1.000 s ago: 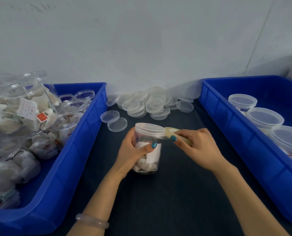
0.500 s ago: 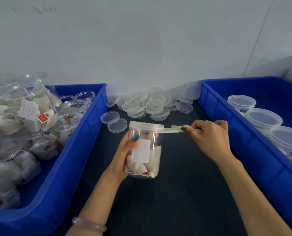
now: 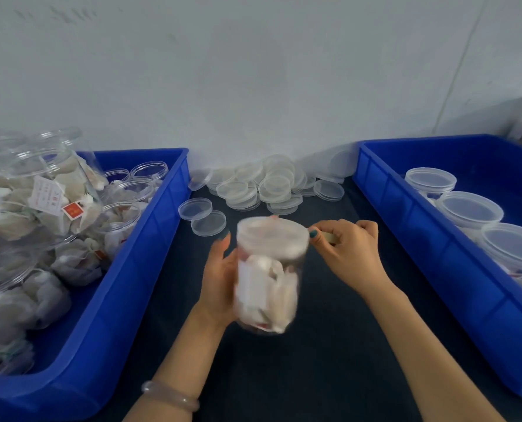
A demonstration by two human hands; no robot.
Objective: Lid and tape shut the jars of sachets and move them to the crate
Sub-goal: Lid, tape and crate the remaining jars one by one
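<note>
jar of sachets [image 3: 269,275] is at the centre of the frame, blurred, with its lid [image 3: 272,236] on; whether it rests on the dark table [image 3: 330,345] or is lifted off it, i cannot tell. the left hand [image 3: 220,278] wraps round the jar's left side, one fingertip up by the lid. the right hand [image 3: 348,251] is curled and pinches a strip of tape [image 3: 330,238] between thumb and forefinger, right at the lid's right edge. the step in hand looks like taping the lid seam. to do it well, hold the tape taut and level with the seam, turn the jar with the left hand, press the strip flat and overlap its end. loose lids [image 3: 266,187] lie piled at upper centre. open jars [image 3: 40,193] fill the left-side crate [image 3: 150,239]. the right-side crate [image 3: 406,226] holds lidded jars [image 3: 470,208], so it is likely where this one goes
</note>
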